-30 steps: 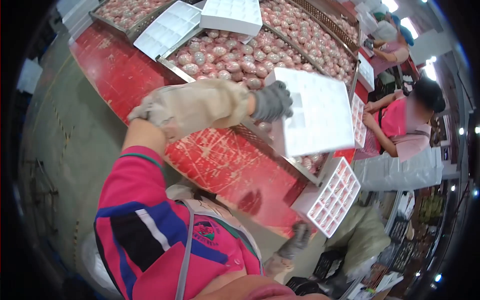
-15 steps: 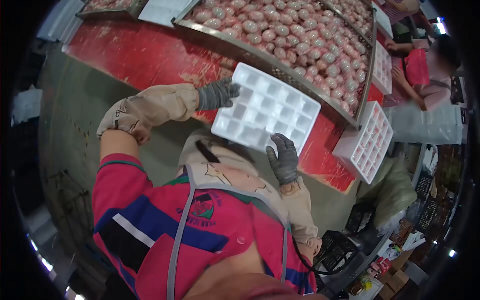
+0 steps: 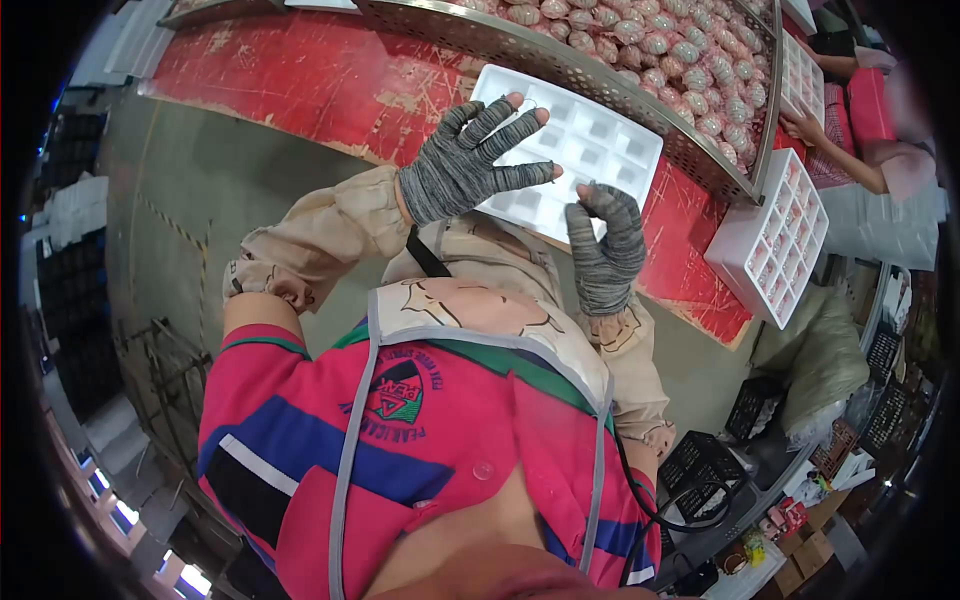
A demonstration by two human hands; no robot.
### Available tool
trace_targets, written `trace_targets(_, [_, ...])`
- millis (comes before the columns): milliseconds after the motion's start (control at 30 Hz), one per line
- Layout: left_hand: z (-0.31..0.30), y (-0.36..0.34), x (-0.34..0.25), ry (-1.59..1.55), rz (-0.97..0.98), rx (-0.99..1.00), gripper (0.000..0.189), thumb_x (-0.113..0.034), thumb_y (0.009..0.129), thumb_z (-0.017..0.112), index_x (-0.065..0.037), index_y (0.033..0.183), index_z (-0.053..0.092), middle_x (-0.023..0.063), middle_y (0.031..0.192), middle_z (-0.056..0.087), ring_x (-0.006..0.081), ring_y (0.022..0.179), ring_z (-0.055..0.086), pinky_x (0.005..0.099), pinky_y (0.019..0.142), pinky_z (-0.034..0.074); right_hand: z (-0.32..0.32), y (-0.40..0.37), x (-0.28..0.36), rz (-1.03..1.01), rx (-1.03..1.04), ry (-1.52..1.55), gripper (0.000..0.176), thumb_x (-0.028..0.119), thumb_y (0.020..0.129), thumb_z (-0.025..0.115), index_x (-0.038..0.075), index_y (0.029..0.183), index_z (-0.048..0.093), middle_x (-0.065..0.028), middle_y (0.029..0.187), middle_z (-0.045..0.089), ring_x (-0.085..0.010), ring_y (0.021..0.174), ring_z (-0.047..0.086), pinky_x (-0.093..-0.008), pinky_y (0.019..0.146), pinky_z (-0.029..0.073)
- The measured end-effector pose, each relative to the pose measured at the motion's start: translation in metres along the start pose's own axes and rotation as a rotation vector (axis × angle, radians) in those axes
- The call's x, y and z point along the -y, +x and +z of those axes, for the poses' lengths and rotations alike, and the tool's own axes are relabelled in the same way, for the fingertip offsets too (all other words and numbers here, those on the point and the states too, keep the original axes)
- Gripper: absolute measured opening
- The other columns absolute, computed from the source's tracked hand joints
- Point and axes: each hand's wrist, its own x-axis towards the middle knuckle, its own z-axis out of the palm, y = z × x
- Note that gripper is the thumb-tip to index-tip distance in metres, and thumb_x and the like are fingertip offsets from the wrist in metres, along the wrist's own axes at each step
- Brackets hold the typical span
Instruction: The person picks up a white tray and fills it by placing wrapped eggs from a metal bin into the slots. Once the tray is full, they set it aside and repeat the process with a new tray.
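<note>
A white compartment tray point(image 3: 625, 150) lies on the red, scratched table point(image 3: 300, 85), its visible compartments without any netted balls. Over its left part my left hand point(image 3: 465, 165), in a grey fingertip-less glove, is spread with its fingers apart and holds nothing. My right hand point(image 3: 608, 245), gloved alike, is at the tray's near right edge, thumb and fingers apart, with nothing seen in it. Behind the tray stands a perforated metal bin point(image 3: 640, 115) filled with pinkish netted balls point(image 3: 690, 80).
A white box with filled compartments point(image 3: 780, 235) sits at the table's right corner. Beyond it, a co-worker's hand point(image 3: 805, 128) touches another filled tray point(image 3: 800, 80). Black crates point(image 3: 705, 470) and a green sack point(image 3: 825, 350) stand at the lower right.
My left hand has let go of the tray's left edge and moved over it, fingers spreading. My right hand has shifted up and right. The view has moved slightly, and the tray now lies flatter.
</note>
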Motion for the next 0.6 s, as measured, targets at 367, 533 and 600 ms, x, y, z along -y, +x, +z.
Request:
trace_targets(367, [0.013, 0.01, 0.014, -0.275, 0.096, -0.075, 0.035, -0.022, 0.075, 0.059, -0.019, 0.11, 0.059, 0.0037, 0.137, 0.045, 0.0237, 0.13, 0.037, 0.04, 0.102, 0.029, 0.034, 0.036, -0.007, -0.363, 0.147, -0.575, 0.024, 0.008, 0.065, 0.071, 0.013, 0.086, 0.061, -0.0056, 0.081, 0.058, -0.0253, 0.074, 0.058, -0.0359, 0.06, 0.05])
trace_targets(533, [0.015, 0.021, 0.045, -0.457, 0.11, -0.14, 0.031, -0.012, 0.073, 0.062, -0.011, 0.103, 0.059, 0.0048, 0.129, 0.053, 0.0228, 0.121, 0.047, 0.0402, 0.091, 0.04, 0.06, 0.057, -0.006, -0.28, 0.15, -0.632, 0.022, 0.004, 0.066, 0.066, 0.009, 0.086, 0.058, -0.0074, 0.079, 0.057, -0.0266, 0.072, 0.057, -0.0371, 0.058, 0.048])
trace_targets(600, [0.022, 0.017, 0.066, -0.572, 0.112, -0.164, 0.028, -0.013, 0.07, 0.065, -0.01, 0.098, 0.061, 0.0063, 0.126, 0.055, 0.0239, 0.117, 0.051, 0.0411, 0.087, 0.042, 0.075, 0.062, -0.006, -0.212, 0.128, -0.641, 0.019, 0.004, 0.068, 0.065, 0.008, 0.085, 0.058, -0.0082, 0.079, 0.057, -0.0276, 0.073, 0.058, -0.038, 0.059, 0.048])
